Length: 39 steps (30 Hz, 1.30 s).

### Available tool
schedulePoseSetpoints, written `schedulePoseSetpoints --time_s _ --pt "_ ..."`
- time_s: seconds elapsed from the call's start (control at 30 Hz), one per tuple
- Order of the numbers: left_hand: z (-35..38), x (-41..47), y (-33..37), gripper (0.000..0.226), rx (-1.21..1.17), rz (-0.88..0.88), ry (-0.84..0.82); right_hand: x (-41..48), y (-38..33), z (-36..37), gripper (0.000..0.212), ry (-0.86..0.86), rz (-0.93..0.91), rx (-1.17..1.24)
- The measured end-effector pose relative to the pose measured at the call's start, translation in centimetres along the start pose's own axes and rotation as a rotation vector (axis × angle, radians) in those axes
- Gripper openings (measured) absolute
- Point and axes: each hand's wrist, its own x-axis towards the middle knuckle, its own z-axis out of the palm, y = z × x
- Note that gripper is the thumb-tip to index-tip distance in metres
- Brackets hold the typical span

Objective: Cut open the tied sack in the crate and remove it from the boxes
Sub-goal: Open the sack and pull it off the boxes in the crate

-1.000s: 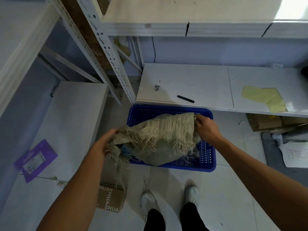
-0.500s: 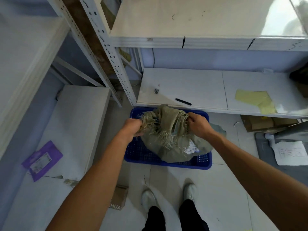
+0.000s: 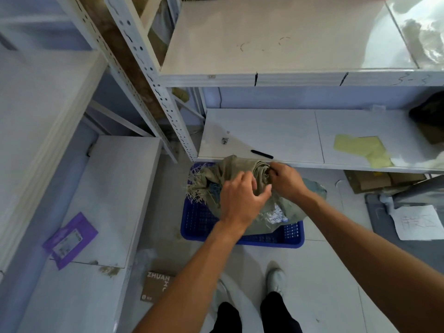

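Observation:
A crumpled olive woven sack (image 3: pixel 283 212) with a frayed cut edge at its left hangs bunched above the blue plastic crate (image 3: pixel 199 224) on the floor. A white label shows on the sack's lower right. My right hand (image 3: pixel 284 180) is closed on a gathered fold at the sack's top. Just left of it, my left hand (image 3: pixel 242 200) lies on the sack with its fingers curled onto the cloth. The inside of the crate under the sack is mostly hidden.
A low white shelf (image 3: pixel 276 138) behind the crate carries a black marker (image 3: pixel 262 154), a small metal part (image 3: pixel 225 140) and yellow sheets (image 3: pixel 362 147). A cardboard box (image 3: pixel 156 286) lies on the floor near my shoes. A purple packet (image 3: pixel 70 239) rests on the left shelf.
My left hand let go of the frayed left edge and moved right onto the middle of the sack, close to my right hand. The sack is more bunched together.

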Motion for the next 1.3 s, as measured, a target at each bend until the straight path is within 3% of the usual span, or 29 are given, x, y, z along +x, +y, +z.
schedulePoseSetpoints --time_s 0.27,0.4,0.53,0.63,0.8,1.0,1.17,1.3 --pt "-0.2 -2.1 0.2 0.088 0.196 -0.402 -0.426 -1.4 -0.7 0.1 0.026 0.098 -0.034 0.036" --pt "-0.8 -1.2 0.4 0.078 0.09 -0.363 -0.246 -2.9 -1.2 1.5 0.023 0.131 -0.091 0.025" --pt "-0.9 0.5 0.0 0.034 -0.111 -0.341 -0.089 -3.7 -1.3 2.1 0.024 0.115 -0.139 0.018" --pt "-1.4 1.4 -0.1 0.017 -0.173 -0.329 -0.058 -3.6 -0.8 2.4 0.024 0.111 -0.155 -0.011" --pt "-1.7 2.0 0.3 0.016 -0.164 -0.306 -0.152 -3.2 -0.1 2.4 0.022 0.099 -0.209 -0.009" --pt "-2.2 2.6 0.9 0.025 -0.216 -0.344 -0.116 -2.8 0.0 2.0 0.03 0.048 -0.201 -0.015" --pt "-2.4 3.6 0.8 0.039 -0.322 -0.439 -0.165 -2.4 1.2 1.8 0.059 -0.127 -0.168 -0.077" --pt "-2.7 4.1 1.6 0.055 -0.327 -0.479 -0.247 -2.5 2.5 1.8 0.07 -0.204 -0.156 -0.102"
